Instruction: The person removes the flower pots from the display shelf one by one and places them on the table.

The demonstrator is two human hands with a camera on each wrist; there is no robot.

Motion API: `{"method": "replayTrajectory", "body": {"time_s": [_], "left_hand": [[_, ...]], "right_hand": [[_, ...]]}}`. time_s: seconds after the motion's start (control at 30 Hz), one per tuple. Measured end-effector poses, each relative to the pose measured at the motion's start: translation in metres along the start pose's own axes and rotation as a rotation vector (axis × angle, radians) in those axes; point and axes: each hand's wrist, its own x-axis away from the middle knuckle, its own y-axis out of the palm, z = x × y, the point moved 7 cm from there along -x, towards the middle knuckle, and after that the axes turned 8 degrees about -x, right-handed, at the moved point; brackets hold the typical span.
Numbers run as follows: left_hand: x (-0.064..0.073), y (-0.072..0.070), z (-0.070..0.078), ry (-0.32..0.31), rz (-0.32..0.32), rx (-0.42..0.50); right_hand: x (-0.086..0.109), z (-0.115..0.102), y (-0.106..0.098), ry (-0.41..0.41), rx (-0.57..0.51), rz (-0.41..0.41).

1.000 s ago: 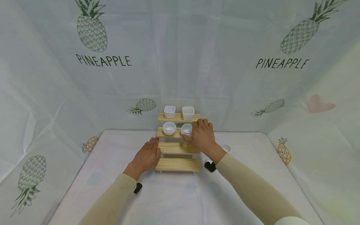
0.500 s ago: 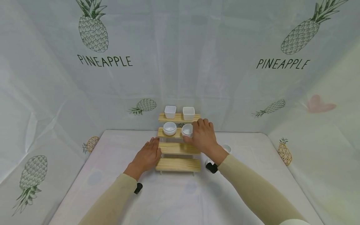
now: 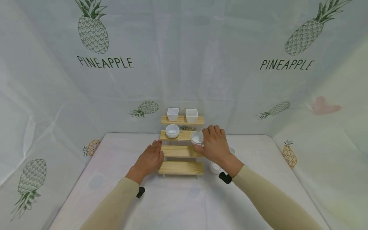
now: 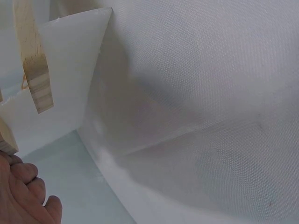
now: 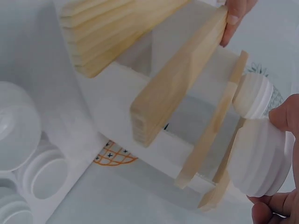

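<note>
A wooden stepped rack (image 3: 181, 168) stands at the middle of the table's back. My right hand (image 3: 215, 143) grips a white round bowl (image 3: 197, 137) between thumb and fingers, at the right end of the second shelf from the top. Its ridged side shows in the right wrist view, where the held bowl (image 5: 259, 156) looks tilted; whether it is one bowl or a stack, I cannot tell. Another white round bowl (image 3: 172, 131) rests on that shelf's left end. My left hand (image 3: 149, 158) has its fingers extended against the rack's left side, touching a board end (image 4: 7, 137) in the left wrist view.
Two white square cups, left (image 3: 172, 114) and right (image 3: 191, 115), stand on the top shelf. More white bowls (image 5: 46, 172) sit on the table right of the rack, partly hidden by my right arm. A pineapple-print curtain (image 3: 184, 64) hangs behind.
My right hand has shifted right and slightly toward me, carrying the round bowl away from its earlier spot on the second shelf. My left hand stays against the rack.
</note>
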Motion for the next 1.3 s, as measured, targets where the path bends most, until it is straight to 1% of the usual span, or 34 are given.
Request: {"method": "replayTrajectory", "body": {"time_s": [0.17,0.4,0.73,0.97,1.3], "left_hand": [[0.000,0.001,-0.001,-0.003,-0.001,0.011],[-0.002,0.004,-0.002,-0.008,-0.016,0.006],[-0.003,0.004,-0.002,-0.009,-0.012,-0.002],[-0.003,0.005,-0.003,-0.009,-0.019,0.000],[-0.003,0.004,-0.002,-0.005,-0.018,-0.002]], "right_hand": [[0.016,0.007,-0.004,-0.013,0.000,0.006],[0.042,0.014,-0.002,-0.060,0.019,0.049],[0.083,0.019,0.007,-0.050,0.009,0.007],[0.111,0.018,0.015,-0.093,0.024,0.035],[0.145,0.024,0.034,-0.051,0.020,-0.052]]}}
